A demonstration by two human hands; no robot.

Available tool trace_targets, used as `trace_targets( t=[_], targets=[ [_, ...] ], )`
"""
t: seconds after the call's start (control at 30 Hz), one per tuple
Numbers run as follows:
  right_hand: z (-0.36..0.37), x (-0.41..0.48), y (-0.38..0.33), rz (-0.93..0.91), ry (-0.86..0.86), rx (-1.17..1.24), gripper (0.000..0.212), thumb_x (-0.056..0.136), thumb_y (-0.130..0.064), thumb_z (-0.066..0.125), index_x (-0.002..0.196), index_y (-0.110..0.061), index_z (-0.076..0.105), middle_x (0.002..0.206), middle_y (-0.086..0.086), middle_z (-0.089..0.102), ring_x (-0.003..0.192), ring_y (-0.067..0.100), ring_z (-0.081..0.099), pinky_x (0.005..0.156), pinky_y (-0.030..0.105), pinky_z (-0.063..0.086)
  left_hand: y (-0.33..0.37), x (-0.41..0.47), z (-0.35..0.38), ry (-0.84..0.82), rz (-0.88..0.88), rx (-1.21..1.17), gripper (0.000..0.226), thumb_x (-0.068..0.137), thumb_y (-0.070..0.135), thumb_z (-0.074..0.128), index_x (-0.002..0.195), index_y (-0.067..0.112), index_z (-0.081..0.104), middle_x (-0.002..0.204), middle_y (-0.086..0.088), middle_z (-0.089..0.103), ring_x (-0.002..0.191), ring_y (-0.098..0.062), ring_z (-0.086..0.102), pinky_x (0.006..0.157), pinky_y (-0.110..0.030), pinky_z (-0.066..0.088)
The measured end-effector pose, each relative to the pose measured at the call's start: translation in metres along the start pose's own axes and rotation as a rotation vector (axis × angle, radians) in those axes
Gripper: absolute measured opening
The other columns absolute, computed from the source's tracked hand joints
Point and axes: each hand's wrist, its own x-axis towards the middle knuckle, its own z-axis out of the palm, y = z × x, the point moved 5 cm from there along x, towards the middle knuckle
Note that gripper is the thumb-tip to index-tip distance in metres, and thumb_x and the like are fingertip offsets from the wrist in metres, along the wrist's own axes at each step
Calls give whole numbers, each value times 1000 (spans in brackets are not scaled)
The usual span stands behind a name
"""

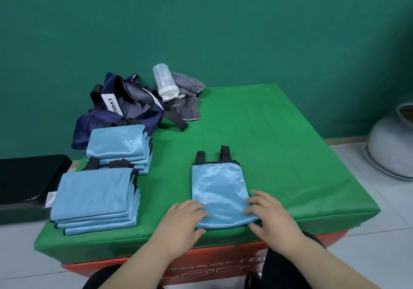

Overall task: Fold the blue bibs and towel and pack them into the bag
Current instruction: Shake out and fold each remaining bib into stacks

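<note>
A light blue bib (218, 186) with two black straps lies flat on the green mat (279, 145), folded into a narrow panel, straps pointing away from me. My left hand (182, 220) pinches its near left corner, fingers on top and thumb at the edge. At the near right corner my right hand (271, 214) pinches the cloth the same way. Two stacks of folded blue bibs sit on the left: the near stack (93, 197) and the far stack (118, 145). The navy bag (125, 110) lies behind them, with a grey striped towel (188, 96) beside it.
A clear plastic bottle (164, 83) lies tilted between the bag and the towel. The mat rests on a red box (223, 264). A black cushion (26, 181) is on the floor at the left, a grey pot (393, 145) at the right.
</note>
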Motion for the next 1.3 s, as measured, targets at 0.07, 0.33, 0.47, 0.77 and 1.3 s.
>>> trace_targets(
  t=[0.07, 0.33, 0.47, 0.77, 1.3],
  targets=[
    [-6, 1, -3, -2, 19, -2, 24, 71, -26, 74, 94, -32, 70, 111, -17, 65, 123, 17, 55, 97, 44, 52, 2, 1, -6, 14, -8, -21, 40, 91, 42, 60, 130, 34, 59, 139, 18, 53, 135, -9, 43, 110, -32, 32],
    [-21, -8, -16, 140, 38, 238, 8, 73, -30, 61, 82, -30, 61, 91, -18, 64, 107, 4, 58, 93, 36, 48, 15, -11, -15, 68, -65, -58, 24, 88, 31, 40, 100, 28, 61, 95, 14, 59, 91, -10, 54, 89, -25, 37],
    [-36, -9, -21, 300, 64, 341, 3, 73, -32, 61, 74, -31, 58, 84, -13, 62, 91, 6, 57, 82, 27, 46, 18, -23, -40, 181, -189, -244, 16, 95, 37, 49, 105, 34, 61, 99, 23, 56, 94, -5, 50, 82, -21, 40],
    [-40, 38, -12, 499, 115, 344, 14, 85, -21, 65, 76, -26, 56, 73, -8, 55, 56, 1, 43, 54, 22, 29, -2, 8, -60, 190, -380, -426, 24, 94, 38, 60, 116, 45, 53, 80, 10, 61, 67, -7, 57, 67, -28, 48],
    [-8, 56, -13, 236, 182, -108, 40, 88, -45, 53, 114, -18, 66, 126, 1, 59, 131, 26, 46, 112, 50, 34, 4, 41, -41, 400, -70, -99, 31, 92, 43, 56, 116, 26, 66, 121, 6, 58, 117, -16, 51, 99, -37, 45]
  ],
)
